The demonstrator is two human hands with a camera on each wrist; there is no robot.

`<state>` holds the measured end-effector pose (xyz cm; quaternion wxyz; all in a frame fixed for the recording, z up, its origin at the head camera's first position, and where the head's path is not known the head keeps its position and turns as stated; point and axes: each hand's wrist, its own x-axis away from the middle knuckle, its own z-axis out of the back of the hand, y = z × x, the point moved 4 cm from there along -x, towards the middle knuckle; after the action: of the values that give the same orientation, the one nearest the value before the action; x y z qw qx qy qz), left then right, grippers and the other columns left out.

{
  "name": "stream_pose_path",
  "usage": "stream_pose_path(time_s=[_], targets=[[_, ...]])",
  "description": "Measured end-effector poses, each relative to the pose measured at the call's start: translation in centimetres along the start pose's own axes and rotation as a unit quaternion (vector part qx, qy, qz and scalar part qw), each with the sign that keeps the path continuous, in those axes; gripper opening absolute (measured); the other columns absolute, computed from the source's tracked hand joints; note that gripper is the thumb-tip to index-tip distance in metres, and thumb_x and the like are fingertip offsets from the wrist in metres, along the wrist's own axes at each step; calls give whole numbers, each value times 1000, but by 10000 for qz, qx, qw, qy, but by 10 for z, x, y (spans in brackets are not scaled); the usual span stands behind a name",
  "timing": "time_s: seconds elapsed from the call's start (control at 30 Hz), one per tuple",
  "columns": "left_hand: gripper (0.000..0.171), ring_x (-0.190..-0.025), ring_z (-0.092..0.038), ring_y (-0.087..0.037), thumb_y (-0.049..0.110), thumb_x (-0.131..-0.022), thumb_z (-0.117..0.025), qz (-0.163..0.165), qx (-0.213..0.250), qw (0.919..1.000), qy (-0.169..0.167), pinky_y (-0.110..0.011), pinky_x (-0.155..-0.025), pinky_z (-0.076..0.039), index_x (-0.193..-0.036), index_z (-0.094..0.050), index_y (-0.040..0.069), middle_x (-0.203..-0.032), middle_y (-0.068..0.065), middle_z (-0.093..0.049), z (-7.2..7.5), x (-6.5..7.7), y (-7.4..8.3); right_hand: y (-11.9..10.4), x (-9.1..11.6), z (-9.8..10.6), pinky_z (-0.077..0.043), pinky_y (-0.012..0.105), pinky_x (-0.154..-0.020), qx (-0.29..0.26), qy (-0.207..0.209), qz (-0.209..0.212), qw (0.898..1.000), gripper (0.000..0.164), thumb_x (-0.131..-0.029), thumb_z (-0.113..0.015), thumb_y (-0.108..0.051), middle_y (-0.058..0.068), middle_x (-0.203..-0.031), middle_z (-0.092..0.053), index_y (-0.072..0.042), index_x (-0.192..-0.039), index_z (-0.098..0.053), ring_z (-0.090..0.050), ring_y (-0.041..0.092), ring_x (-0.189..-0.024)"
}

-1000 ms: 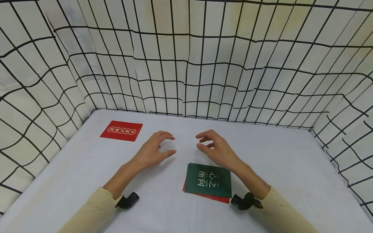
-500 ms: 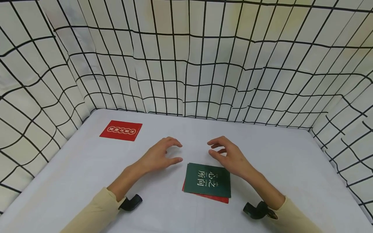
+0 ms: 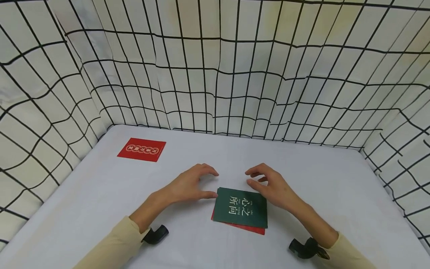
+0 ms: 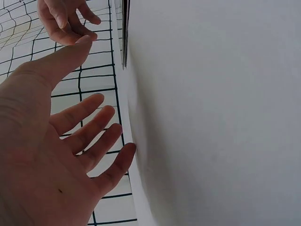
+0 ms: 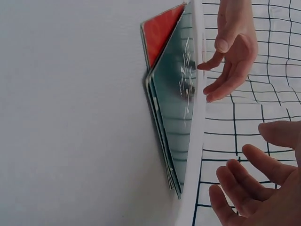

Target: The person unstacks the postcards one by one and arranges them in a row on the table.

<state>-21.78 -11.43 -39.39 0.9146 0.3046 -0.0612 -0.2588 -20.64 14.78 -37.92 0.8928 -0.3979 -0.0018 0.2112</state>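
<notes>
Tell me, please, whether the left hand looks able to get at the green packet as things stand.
Probably yes: the left hand is empty, its thumb close by the green packet, and nothing lies on top of that packet or visibly stands between them.

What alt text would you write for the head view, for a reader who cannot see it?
A person's left hand and right hand, both empty, are near a green card that mostly covers a red card on a white table. Another red card lies far left, near a black net.
</notes>
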Motion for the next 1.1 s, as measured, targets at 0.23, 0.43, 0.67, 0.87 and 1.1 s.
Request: stream_pose_path(time_s=[0.23,0.43,0.67,0.87,1.1], targets=[[59,-133,-55,-19,42,-80,-89,-30,-61,9998,-182,-47,-113,-50,-132,-67,22,-138,3,-63,-4,1,5,5,5,-3,-58,48,-98,123,-207,-80,9997,26,-99,-71,-20,6,-123,-71,-13,-124,-67,-66,28,-115],[64,-134,-56,-21,45,-79,-89,-125,-193,9994,-270,-48,-113,-49,-134,-66,22,-141,0,-62,-7,2,8,6,11,-5,-58,47,-99,223,-232,16,9995,25,-98,-72,-18,1,-120,-70,-14,-122,-68,-66,26,-114],[69,-136,-54,-24,48,-77,-90,-149,-323,9985,-415,-51,-114,-47,-136,-65,23,-143,-1,-61,-10,4,10,8,16,-4,-57,49,-99,329,-409,26,9986,25,-97,-73,-20,1,-119,-69,-13,-121,-69,-63,25,-114],[72,-136,-53,-23,51,-75,-90,-326,-352,9973,-549,-52,-113,-46,-137,-64,24,-145,0,-60,-13,1,13,10,20,-6,-56,46,-98,500,-696,-29,9963,29,-93,-80,-23,0,-119,-68,-15,-119,-70,-60,22,-112],[75,-134,-52,-20,53,-74,-90,-484,-564,9945,-734,-51,-110,-46,-138,-63,23,-145,1,-60,-16,-1,18,10,24,-8,-56,47,-101,742,-1074,-174,9913,39,-87,-84,-33,1,-129,-65,-20,-120,-69,-56,22,-121]])
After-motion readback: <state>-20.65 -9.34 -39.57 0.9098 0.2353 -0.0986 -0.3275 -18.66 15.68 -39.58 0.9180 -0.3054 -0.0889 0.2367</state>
